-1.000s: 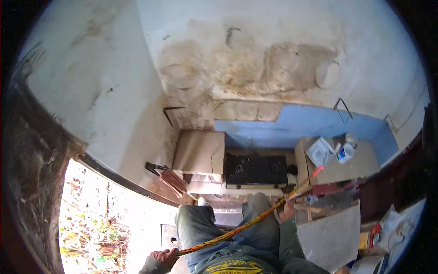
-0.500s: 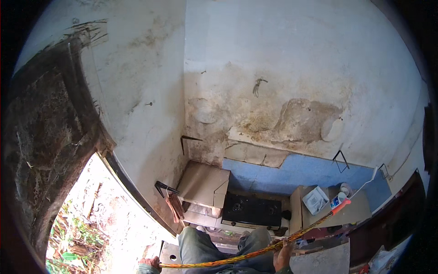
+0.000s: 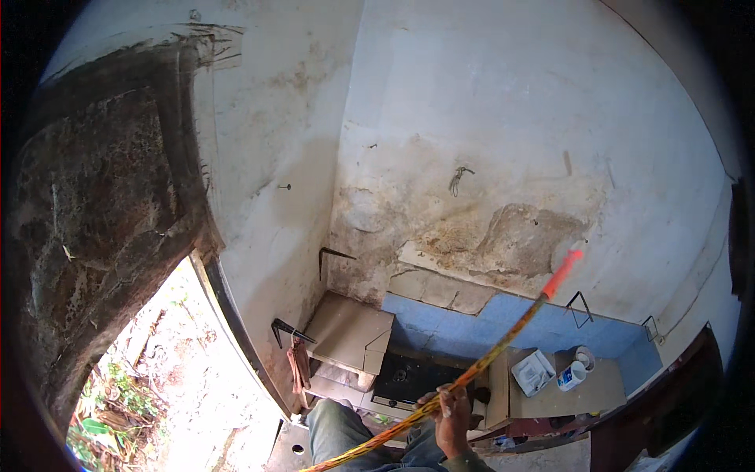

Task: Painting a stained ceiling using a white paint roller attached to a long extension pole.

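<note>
My right hand is closed round a long yellow, red and black patterned pole, holding it about midway. At the pole's upper end sits a red-orange roller handle, raised in front of the stained wall. Beyond that handle, the white roller head blends into the pale wall and I cannot make it out clearly. The pole's lower end leaves the picture at the bottom, left of my knees. My left hand is out of view.
A black gas stove stands between two beige counters. A white square container and white cups sit on the right one. Black metal brackets jut from the walls. A doorway opens outside at left.
The pole has swung up, its roller end rising from above the right counter to the wall. My right hand has moved left and upward. My left hand has left the view.
</note>
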`<act>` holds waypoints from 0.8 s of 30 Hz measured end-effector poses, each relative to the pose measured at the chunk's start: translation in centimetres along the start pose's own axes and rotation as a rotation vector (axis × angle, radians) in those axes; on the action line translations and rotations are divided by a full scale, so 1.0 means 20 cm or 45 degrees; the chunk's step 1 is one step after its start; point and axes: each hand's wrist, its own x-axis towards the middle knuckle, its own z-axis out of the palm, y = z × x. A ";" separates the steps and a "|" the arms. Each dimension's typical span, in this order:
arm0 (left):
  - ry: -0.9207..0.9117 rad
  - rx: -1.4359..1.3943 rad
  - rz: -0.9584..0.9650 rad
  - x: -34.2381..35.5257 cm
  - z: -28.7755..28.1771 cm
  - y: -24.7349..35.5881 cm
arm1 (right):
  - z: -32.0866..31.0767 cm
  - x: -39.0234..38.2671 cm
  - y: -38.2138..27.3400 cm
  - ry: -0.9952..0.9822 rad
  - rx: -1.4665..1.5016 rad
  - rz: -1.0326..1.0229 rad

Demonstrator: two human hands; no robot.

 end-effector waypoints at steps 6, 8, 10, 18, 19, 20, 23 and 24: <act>-0.078 -0.096 -0.253 -0.18 -0.12 0.47 | 0.37 0.06 0.00 -0.265 -0.041 0.006; 0.038 0.259 0.016 -0.24 -0.27 0.79 | 0.53 0.03 -0.04 -0.436 -0.150 0.025; -0.134 0.242 -0.311 -0.30 -0.33 0.92 | 0.57 0.02 0.05 -0.460 -0.153 0.031; 0.223 0.314 -0.040 -0.65 -0.22 0.57 | 0.73 -0.16 0.32 -0.779 -0.257 0.321; 0.205 0.301 -0.074 -0.67 -0.24 0.58 | 0.76 -0.18 0.33 -0.780 -0.225 0.343; 0.188 0.288 -0.109 -0.69 -0.25 0.58 | 0.78 -0.21 0.34 -0.781 -0.192 0.365; 0.137 0.234 -0.184 -0.66 -0.28 0.64 | 0.76 -0.19 0.46 -0.785 -0.197 0.370; 0.121 0.215 -0.209 -0.65 -0.29 0.65 | 0.77 -0.19 0.47 -0.791 -0.181 0.373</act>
